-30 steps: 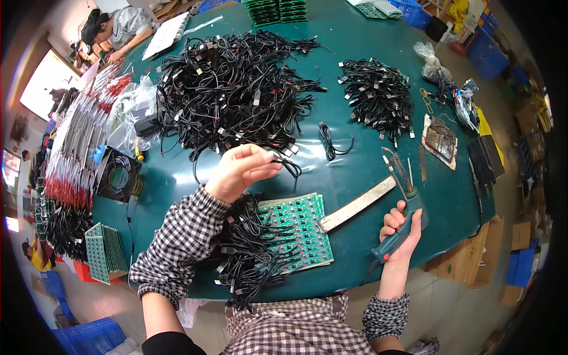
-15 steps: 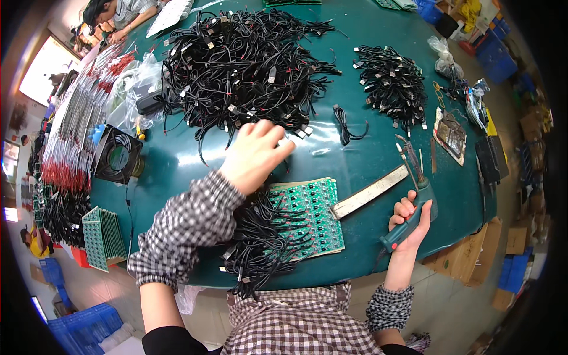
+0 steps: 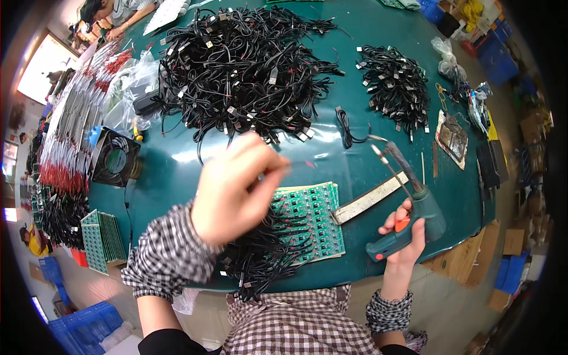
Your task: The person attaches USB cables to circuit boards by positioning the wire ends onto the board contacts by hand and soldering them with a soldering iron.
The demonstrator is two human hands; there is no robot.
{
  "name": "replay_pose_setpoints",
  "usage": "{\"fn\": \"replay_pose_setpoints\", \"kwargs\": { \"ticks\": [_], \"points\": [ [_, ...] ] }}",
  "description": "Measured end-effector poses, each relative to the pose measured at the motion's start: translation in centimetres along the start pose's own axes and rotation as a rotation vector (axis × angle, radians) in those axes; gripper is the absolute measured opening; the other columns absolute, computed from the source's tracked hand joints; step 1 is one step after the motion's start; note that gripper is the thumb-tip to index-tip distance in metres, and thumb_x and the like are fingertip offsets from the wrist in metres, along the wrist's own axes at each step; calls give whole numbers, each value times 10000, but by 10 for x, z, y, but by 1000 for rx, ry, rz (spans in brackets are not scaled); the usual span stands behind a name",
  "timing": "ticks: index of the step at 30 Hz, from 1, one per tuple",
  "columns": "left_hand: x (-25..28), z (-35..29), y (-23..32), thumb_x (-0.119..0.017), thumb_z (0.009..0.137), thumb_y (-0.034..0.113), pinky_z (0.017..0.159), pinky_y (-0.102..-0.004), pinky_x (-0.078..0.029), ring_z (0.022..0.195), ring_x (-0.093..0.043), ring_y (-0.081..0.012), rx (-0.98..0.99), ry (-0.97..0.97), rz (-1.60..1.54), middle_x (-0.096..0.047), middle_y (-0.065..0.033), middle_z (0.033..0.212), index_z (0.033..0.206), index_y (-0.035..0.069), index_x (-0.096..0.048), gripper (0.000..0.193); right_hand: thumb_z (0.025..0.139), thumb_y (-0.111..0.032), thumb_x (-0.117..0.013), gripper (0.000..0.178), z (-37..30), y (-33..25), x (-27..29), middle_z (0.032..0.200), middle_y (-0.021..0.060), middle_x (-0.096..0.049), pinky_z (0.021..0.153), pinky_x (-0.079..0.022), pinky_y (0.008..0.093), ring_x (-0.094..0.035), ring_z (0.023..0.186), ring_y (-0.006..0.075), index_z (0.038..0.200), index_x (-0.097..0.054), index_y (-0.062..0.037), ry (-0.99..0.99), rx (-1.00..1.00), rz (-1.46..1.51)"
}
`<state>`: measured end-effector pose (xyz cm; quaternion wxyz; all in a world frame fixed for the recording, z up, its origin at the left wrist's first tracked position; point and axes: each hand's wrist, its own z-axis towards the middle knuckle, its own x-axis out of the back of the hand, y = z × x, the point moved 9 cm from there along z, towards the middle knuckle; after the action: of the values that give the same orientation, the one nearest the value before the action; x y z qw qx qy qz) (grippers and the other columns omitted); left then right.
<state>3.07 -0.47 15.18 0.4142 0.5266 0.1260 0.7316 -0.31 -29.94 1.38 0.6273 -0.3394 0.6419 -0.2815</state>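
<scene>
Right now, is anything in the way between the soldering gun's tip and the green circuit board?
Yes. The metal bar lies on the table between the soldering gun, held in the right hand, and the circuit board. The left hand hangs blurred above the board's left part, where black cables also lie.

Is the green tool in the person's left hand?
No, the right hand grips the green soldering gun; the left hand is raised over the cables.

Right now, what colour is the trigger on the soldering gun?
Orange, on the teal soldering gun; head view.
</scene>
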Motion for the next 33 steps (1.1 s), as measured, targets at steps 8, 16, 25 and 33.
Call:
{"fn": "replay_pose_setpoints", "kwargs": {
  "ticks": [8, 16, 25, 33],
  "points": [
    [-90, -71, 2, -700, 906, 127, 535, -177, -361, 617, -450, 14, 694, -368, -744, -592, 46, 765, 890, 14, -627, 136, 773, 99, -726, 413, -2, 2, -109, 1025, 89, -610, 884, -501, 322, -627, 976, 183, 1121, -540, -21, -193, 111, -524],
    [-120, -86, 22, -647, 944, 120, 523, -198, -484, 624, -577, -48, 880, -360, -1198, -591, 2, 763, 995, -4, -574, 153, 785, 83, -669, 494, -9, 15, -91, 1013, 90, -554, 792, -538, 324, -636, 861, 202, 1236, -479, 18, -61, -49, -371],
    [-129, -100, 29, -623, 952, 102, 549, -245, -572, 659, -628, -99, 929, -238, -1278, -609, -46, 780, 984, -12, -552, 137, 808, 110, -682, 467, -15, 24, -79, 1007, 100, -595, 792, -557, 322, -656, 882, 192, 1232, -509, 20, -72, -53, -227],
    [-120, -102, 28, -630, 923, 40, 537, -215, -539, 689, -596, -67, 835, 0, -1078, -556, -46, 849, 930, -11, -570, 79, 824, 105, -665, 379, -31, 20, -80, 976, 87, -603, 757, -548, 294, -640, 847, 163, 1162, -521, 12, 50, -28, -287]
  ]
}}
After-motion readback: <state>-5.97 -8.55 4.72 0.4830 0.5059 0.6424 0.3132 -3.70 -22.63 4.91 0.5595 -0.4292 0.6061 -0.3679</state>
